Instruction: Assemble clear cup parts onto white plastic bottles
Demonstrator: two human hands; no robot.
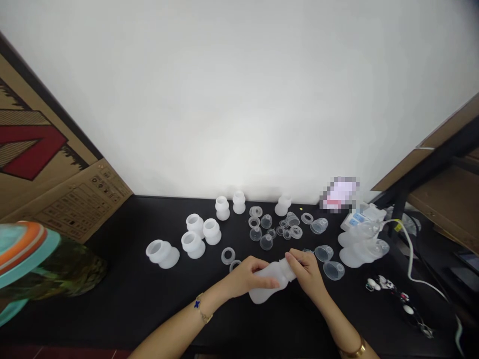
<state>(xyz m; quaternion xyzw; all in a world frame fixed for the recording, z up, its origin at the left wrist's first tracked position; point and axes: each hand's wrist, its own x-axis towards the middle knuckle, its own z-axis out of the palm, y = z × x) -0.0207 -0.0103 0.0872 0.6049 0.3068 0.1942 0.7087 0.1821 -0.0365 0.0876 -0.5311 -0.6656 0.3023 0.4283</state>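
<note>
My left hand (pixel 245 276) and my right hand (pixel 305 271) both grip a frosted white silicone piece (pixel 267 285), one at each side, above the black table top (pixel 112 319). Its wider end points down toward me. Just beyond my left hand lies a translucent silicone ring (pixel 228 256), with a second ring (pixel 235 265) partly hidden behind that hand. Clear plastic cups (pixel 324 253) sit close beyond my right hand. Several frosted, waisted silicone pieces (pixel 193 245) stand to the left, and small clear parts (pixel 266 242) are clustered ahead.
Beyond the table top is a white wall. Cardboard sheets (pixel 48 144) lean at the left, beside a teal and orange patterned object (pixel 26 254). At the right are a stack of white and clear parts (pixel 361 247), a white cable (pixel 411 254) and a blurred pink-white item (pixel 340 194).
</note>
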